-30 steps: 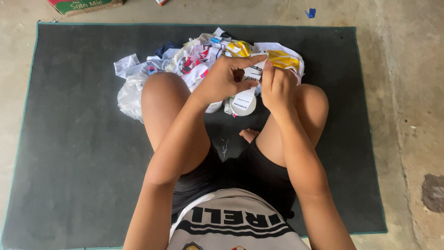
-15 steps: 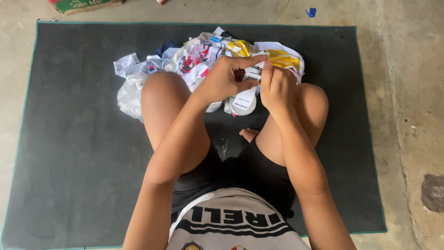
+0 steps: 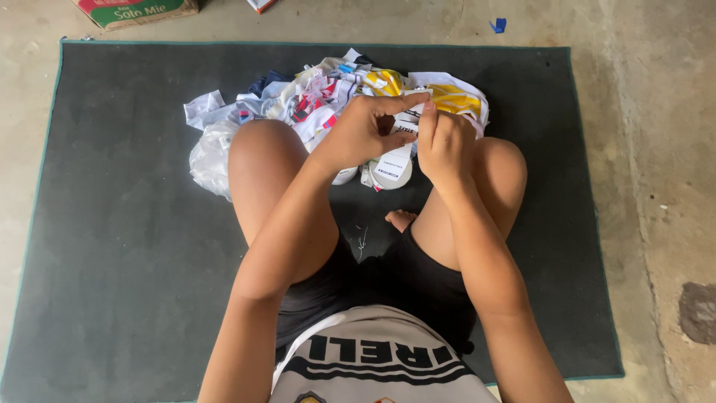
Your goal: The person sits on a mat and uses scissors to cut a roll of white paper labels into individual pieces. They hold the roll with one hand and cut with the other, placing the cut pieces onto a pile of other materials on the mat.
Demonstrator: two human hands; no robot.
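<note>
Concrete floor (image 3: 656,149), dark mat (image 3: 112,224). I sit cross-legged, heap of packets (image 3: 313,97) just beyond my knees for reach. Left hand (image 3: 362,134) and right hand (image 3: 446,145), grip pinched closed on a white label strip (image 3: 399,153), raised above the heap.

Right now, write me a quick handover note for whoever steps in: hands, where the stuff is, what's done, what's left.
Left hand: fingers pinch the top of a white paper label, held above the mat.
Right hand: fingertips on the same label's right edge.
Pile of crumpled wrappers and paper scraps: on the dark mat, just beyond the knees; a clear plastic bag lies at its left.
Done: one label is up out of the pile, in both hands.
Left: the label is in hand, not set down; the pile remains.
</note>
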